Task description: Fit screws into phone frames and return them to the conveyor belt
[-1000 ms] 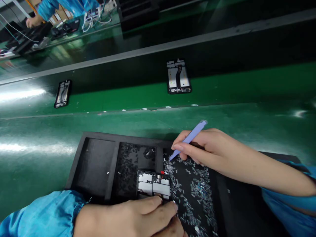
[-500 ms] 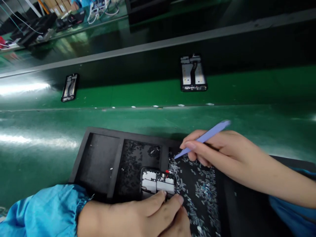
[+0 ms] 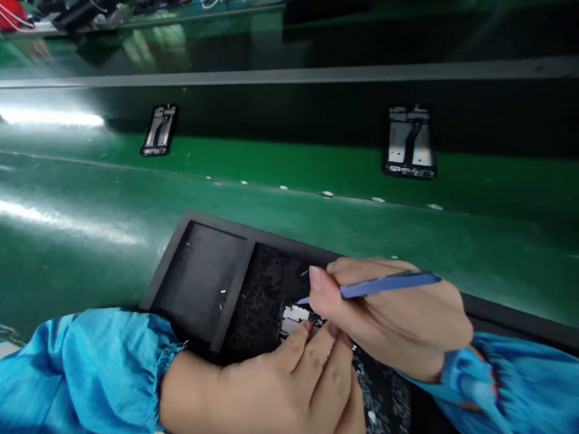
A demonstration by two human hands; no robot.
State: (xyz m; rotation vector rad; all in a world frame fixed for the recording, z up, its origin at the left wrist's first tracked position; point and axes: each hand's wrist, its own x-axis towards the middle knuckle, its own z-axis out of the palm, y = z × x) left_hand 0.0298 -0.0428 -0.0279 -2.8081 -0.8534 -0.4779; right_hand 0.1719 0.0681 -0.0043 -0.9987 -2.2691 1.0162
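Observation:
My left hand (image 3: 289, 386) is closed over an opened phone (image 3: 295, 313), its fingers lying across the phone's inner side. Only the top end of the phone shows, with pale plates and dark gaps. Purple tweezers (image 3: 389, 283) are pinched in my right hand (image 3: 393, 319), just above the left fingertips. Their tip is at the phone's upper edge; whether it holds a small part I cannot make out. Beneath both hands is a black compartment tray (image 3: 236, 295). Small black pieces (image 3: 265, 289) fill its middle section, and many small clear strips (image 3: 384, 389) lie in the section partly covered by my hands.
Two more opened phones lie on the green strip beyond the tray, one at the left (image 3: 159, 131) and one at the right (image 3: 410, 143). A raised grey rail (image 3: 271, 76) runs behind them. Cables and dark equipment (image 3: 85, 21) stand at the far left.
My right hand with the tweezers has come down from over the clear strips to the phone's top edge. My left hand still holds the phone. The head view has shifted.

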